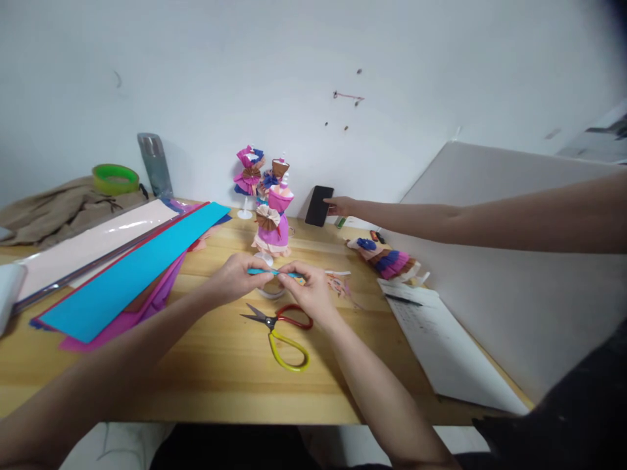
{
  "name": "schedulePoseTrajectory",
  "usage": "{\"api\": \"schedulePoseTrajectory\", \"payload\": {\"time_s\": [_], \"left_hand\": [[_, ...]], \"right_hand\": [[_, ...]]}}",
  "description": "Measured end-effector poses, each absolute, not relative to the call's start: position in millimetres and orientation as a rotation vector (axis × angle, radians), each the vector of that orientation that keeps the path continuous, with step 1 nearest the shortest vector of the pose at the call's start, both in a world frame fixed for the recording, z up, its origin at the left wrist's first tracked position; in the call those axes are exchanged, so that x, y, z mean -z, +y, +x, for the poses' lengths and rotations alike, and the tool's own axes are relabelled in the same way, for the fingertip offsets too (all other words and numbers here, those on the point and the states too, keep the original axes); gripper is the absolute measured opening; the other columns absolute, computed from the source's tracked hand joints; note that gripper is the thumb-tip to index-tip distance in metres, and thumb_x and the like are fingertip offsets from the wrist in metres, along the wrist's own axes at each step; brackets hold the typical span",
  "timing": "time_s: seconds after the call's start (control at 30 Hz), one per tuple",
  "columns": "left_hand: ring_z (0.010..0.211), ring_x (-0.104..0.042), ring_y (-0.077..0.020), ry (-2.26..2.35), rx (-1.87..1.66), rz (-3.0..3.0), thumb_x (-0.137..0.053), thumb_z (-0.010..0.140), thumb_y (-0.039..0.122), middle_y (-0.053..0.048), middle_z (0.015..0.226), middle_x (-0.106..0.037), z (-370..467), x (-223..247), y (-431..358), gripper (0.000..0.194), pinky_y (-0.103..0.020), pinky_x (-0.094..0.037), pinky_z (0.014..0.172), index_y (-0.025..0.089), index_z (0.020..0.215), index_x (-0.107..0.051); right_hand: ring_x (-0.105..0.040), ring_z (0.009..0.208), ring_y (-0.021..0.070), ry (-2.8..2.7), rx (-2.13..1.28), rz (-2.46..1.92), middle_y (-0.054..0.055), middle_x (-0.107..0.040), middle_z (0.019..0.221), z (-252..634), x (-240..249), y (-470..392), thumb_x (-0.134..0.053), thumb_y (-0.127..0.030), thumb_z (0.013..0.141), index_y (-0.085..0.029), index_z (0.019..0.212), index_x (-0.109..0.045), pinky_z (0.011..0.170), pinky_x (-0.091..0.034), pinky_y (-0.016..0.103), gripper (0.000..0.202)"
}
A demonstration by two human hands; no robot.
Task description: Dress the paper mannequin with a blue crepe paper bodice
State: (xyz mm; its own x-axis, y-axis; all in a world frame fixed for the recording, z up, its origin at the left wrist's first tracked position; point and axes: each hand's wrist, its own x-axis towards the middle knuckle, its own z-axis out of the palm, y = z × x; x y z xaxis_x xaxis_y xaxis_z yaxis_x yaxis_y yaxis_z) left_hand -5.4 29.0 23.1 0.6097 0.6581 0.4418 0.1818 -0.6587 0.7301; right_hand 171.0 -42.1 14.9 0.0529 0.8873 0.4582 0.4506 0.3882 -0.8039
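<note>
Between my two hands is a narrow blue paper strip [255, 271], held just above the table. My left hand [236, 279] pinches its left part, and the fingers of my right hand [308, 287] are closed on its right part. Right below lie open scissors [269, 321] with one red and one yellow handle, blades toward the left. A white ring-shaped thing [271, 294] is partly hidden behind my hands. Behind them stands a small dress form in a pink paper dress [279, 222] with a pleated fan rosette. Two more dressed forms, one a magenta dress [249, 173], stand close behind.
Coloured paper sheets [132, 274] lie at left, near a bottle [155, 164] and green tape [115, 179]. Another person's hand [340, 206] reaches from the right to a black phone [319, 205]. A paper dress [389, 261], scraps [340, 285] and a notepad with pen [431, 326] lie at right.
</note>
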Motion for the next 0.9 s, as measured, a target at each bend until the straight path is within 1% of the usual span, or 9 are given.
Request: {"api": "schedulePoseTrajectory", "payload": {"time_s": [0.07,0.13,0.23,0.3,0.37,0.53,0.63,0.77,0.9], "left_hand": [[0.083,-0.071,-0.0201,0.664,-0.889,2.137,-0.062,0.08,0.029,-0.004,0.09,-0.078,-6.5,-24.8,30.0,0.022,-0.028,-0.056,0.073,0.017,0.092,-0.076],[0.094,-0.071,-0.0216,0.691,-0.912,2.138,-0.062,0.081,0.029,-0.008,0.103,-0.077,-8.9,-27.6,31.0,0.028,-0.032,-0.056,0.082,0.016,0.103,-0.074],[0.104,-0.068,-0.0233,0.637,-1.011,2.321,-0.068,0.078,0.024,-0.009,0.111,-0.075,-12.0,-31.2,30.9,0.031,-0.038,-0.052,0.095,0.019,0.108,-0.071],[0.111,-0.065,-0.0248,0.569,-1.017,2.47,-0.073,0.073,0.02,-0.009,0.117,-0.072,-11.6,-31.7,29.0,0.039,-0.041,-0.048,0.1,0.021,0.112,-0.069],[0.109,-0.065,-0.0249,0.547,-0.996,2.549,-0.075,0.072,0.019,-0.009,0.116,-0.072,-8.7,-30.5,25.9,0.04,-0.04,-0.048,0.099,0.021,0.111,-0.067],[0.082,-0.067,-0.0182,0.632,-1.046,2.518,-0.069,0.079,0.023,-0.003,0.086,-0.073,1.1,-26.2,19.9,0.008,-0.028,-0.051,0.076,0.019,0.084,-0.065],[0.072,-0.064,-0.0144,0.648,-1.052,2.406,-0.068,0.079,0.022,0.001,0.075,-0.07,3.4,-26.4,19.9,0.008,-0.024,-0.049,0.07,0.019,0.074,-0.063],[0.076,-0.067,-0.015,0.66,-1.004,2.188,-0.065,0.077,0.02,0.0,0.078,-0.073,3.1,-27.7,22.4,0.003,-0.023,-0.052,0.072,0.018,0.077,-0.067],[0.084,-0.07,-0.019,0.647,-0.902,2.081,-0.07,0.072,0.025,-0.004,0.089,-0.076,1.9,-27.8,24.8,0.017,-0.027,-0.055,0.077,0.016,0.086,-0.073]], "right_hand": [[-0.06,0.058,0.0156,-1.533,-0.537,-1.234,0.001,-0.067,0.062,172.4,-15.5,-41.8,-0.063,-0.029,0.078,-0.019,0.069,-0.068,0.061,-0.048,0.027,0.014],[-0.059,0.058,0.0152,-1.513,-0.542,-1.237,0.0,-0.066,0.061,173.0,-15.7,-41.7,-0.063,-0.029,0.077,-0.019,0.068,-0.067,0.061,-0.047,0.027,0.014],[-0.058,0.057,0.0147,-1.518,-0.547,-1.242,0.0,-0.065,0.061,171.7,-14.9,-42.1,-0.062,-0.03,0.077,-0.019,0.068,-0.067,0.06,-0.046,0.026,0.015],[-0.057,0.058,0.0145,-1.533,-0.538,-1.252,0.0,-0.065,0.061,170.3,-13.9,-42.7,-0.061,-0.03,0.078,-0.019,0.069,-0.067,0.06,-0.046,0.026,0.015],[-0.058,0.059,0.0146,-1.547,-0.525,-1.261,0.0,-0.066,0.063,169.6,-13.2,-43.5,-0.061,-0.03,0.079,-0.019,0.069,-0.067,0.061,-0.046,0.026,0.015],[-0.06,0.062,0.0156,-1.564,-0.505,-1.261,0.001,-0.068,0.066,171.7,-13.5,-46.1,-0.063,-0.03,0.079,-0.02,0.07,-0.068,0.064,-0.047,0.027,0.015],[-0.061,0.062,0.0159,-1.568,-0.529,-1.248,0.001,-0.068,0.066,173.6,-14.1,-47.0,-0.063,-0.031,0.08,-0.02,0.071,-0.068,0.064,-0.048,0.027,0.016],[-0.061,0.062,0.016,-1.545,-0.549,-1.233,0.001,-0.068,0.066,175.4,-13.1,-46.5,-0.063,-0.032,0.08,-0.02,0.071,-0.068,0.064,-0.048,0.028,0.016],[-0.061,0.063,0.0162,-1.538,-0.544,-1.252,0.001,-0.069,0.067,176.0,-11.4,-45.8,-0.063,-0.031,0.079,-0.02,0.071,-0.068,0.066,-0.048,0.029,0.015]]}}
